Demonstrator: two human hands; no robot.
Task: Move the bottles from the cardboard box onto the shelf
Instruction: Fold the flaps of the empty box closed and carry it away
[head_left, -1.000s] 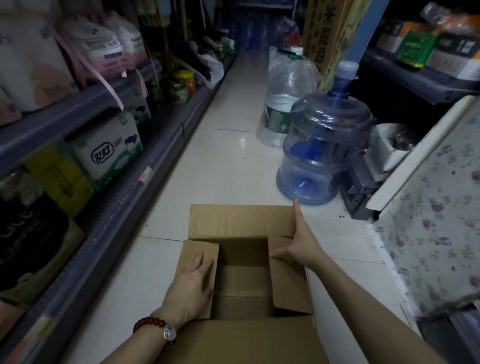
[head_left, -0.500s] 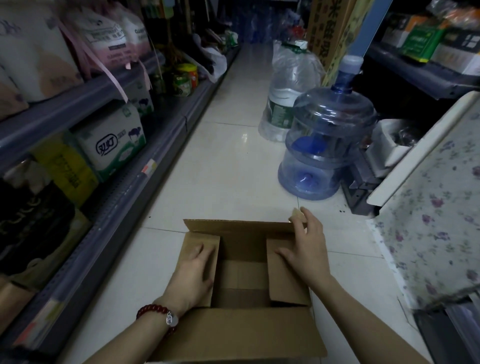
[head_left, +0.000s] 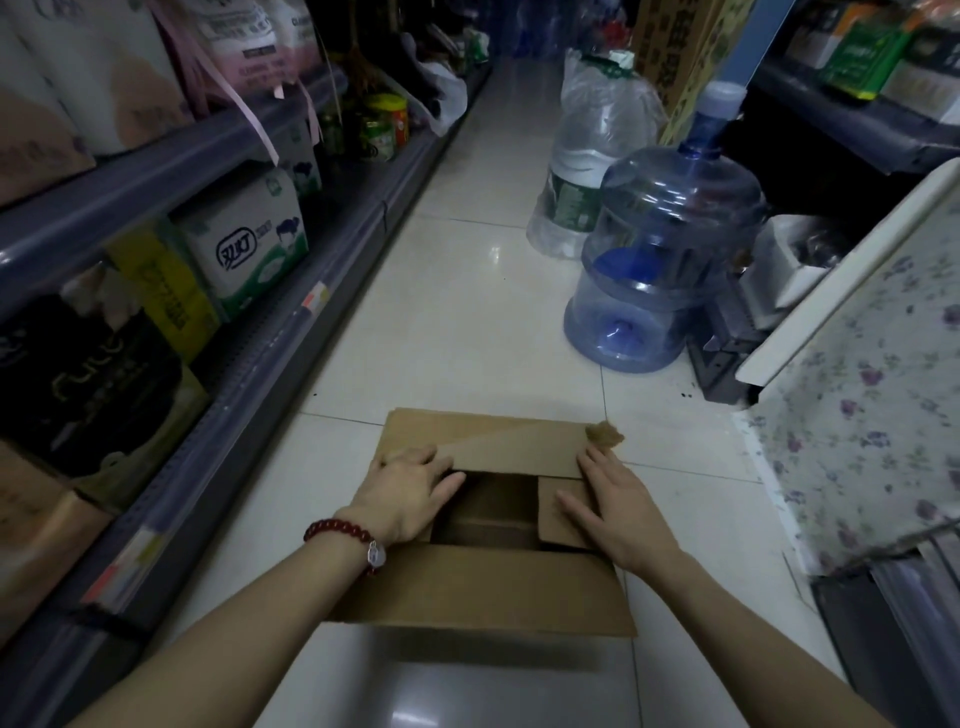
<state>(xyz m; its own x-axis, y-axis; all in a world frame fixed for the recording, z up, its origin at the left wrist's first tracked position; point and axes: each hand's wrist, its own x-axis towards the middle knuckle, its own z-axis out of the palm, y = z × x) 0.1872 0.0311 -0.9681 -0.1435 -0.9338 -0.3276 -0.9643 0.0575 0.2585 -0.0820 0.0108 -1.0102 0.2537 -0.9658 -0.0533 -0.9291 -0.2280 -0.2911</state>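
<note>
— Both hands flat, no grip on anything?
— Right: left hand (head_left: 410, 491) rests with straight fingers on the left flap, right hand (head_left: 618, 506) likewise on the right flap.
— Where's the cardboard box (head_left: 483, 587)?
— On the tiled floor (head_left: 467, 322), beside the shelf (head_left: 249, 364) on the left, far flap folded inward.
— Bottles?
— None show through the dark gap. A water jug (head_left: 660, 260) stands beyond.

— What sits on the tiled floor (head_left: 467, 312)?
— The cardboard box (head_left: 483, 592) up close, then a blue water jug (head_left: 660, 260) and a wrapped clear jug (head_left: 587, 171) just behind it, near the right-hand racks
</note>
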